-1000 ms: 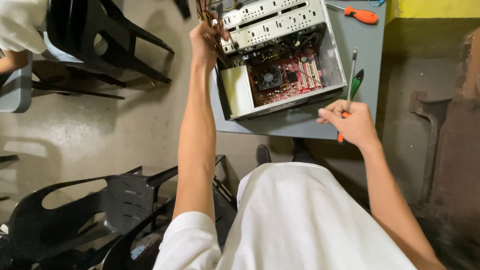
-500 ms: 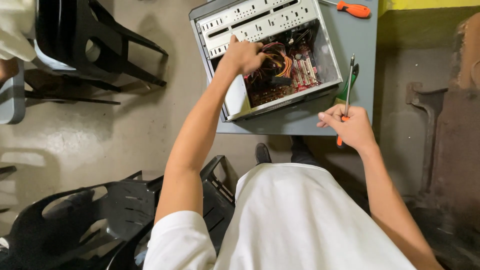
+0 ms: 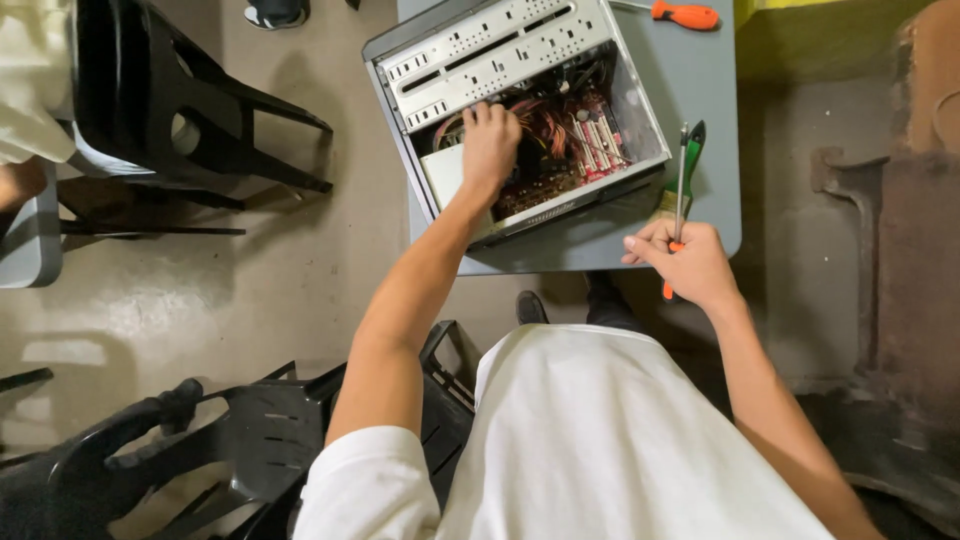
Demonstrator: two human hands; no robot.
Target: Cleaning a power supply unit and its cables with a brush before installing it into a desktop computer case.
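An open computer case [image 3: 500, 55] lies on its side on a small grey table [image 3: 700, 110], showing a circuit board and bundled wires. My left hand [image 3: 490, 140] reaches into the case, fingers curled down among the wires near a pale box-shaped part [image 3: 445, 175]. My right hand [image 3: 690, 262] rests at the table's near right edge, shut on a screwdriver [image 3: 681, 175] with an orange handle; its shaft points away from me. A green-handled tool [image 3: 692, 150] lies on the table just beside that shaft.
Another orange-handled screwdriver [image 3: 685, 14] lies at the table's far edge. Black plastic chairs stand at the upper left [image 3: 170, 110] and at the lower left [image 3: 200, 450]. Another person's pale sleeve [image 3: 30, 80] shows at the far left. A dark worn wall [image 3: 900, 250] runs on the right.
My left hand has come down from the far left corner of the case and gone into its middle among the wires. The right hand has kept hold of the screwdriver.
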